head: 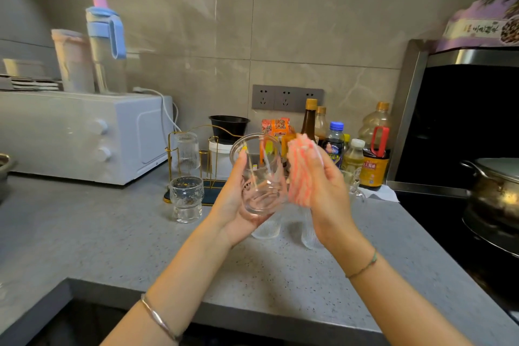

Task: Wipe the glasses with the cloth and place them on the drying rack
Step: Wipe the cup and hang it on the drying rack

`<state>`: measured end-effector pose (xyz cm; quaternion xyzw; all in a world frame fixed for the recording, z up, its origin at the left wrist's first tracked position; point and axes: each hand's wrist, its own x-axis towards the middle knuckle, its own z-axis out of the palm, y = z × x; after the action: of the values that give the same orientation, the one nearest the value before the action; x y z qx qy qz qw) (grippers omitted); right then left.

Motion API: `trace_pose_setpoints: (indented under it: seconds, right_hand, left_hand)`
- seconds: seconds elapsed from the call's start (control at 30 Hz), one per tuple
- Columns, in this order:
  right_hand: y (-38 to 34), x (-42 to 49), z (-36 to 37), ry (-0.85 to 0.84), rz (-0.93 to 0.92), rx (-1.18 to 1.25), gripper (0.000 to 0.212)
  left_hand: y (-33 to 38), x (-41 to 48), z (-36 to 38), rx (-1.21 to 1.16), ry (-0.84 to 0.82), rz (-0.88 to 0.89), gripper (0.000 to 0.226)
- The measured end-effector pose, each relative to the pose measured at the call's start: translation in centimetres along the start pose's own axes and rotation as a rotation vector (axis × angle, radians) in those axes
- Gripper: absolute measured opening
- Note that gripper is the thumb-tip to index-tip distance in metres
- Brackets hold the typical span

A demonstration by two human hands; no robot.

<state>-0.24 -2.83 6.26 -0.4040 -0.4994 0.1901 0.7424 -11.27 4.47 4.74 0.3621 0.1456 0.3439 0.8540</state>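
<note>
We cradle the clear smooth glass tumbler (259, 177) in our left hand (238, 205), just right of the gold wire drying rack (196, 154) and tilted, probably so the cloth gets inside — our right hand (323, 194) clutches the bunched pink-striped cloth (300, 168) beside it.

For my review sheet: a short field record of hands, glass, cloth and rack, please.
left hand: holds a clear glass, mouth tilted toward the camera
right hand: grips the pink striped cloth beside that glass
drying rack: one ribbed glass inverted on it
counter: a footed glass before the rack, two ribbed glasses below the hands
stage: held glass not yet racked
</note>
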Motion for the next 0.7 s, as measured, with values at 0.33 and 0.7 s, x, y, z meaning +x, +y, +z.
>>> trace_pose_setpoints:
  seconds: [0.33, 0.7]
  right_hand:
    - [4.0, -2.6, -0.4, -0.259, -0.887, -0.761, 0.042]
    - [2.6, 0.3, -1.6, -0.293, -0.957, -1.085, 0.045]
  left_hand:
    - [0.2, -0.4, 1.5, -0.211, -0.08, -0.093, 0.063]
    - [0.2, -0.4, 2.4, -0.194, -0.109, -0.056, 0.053]
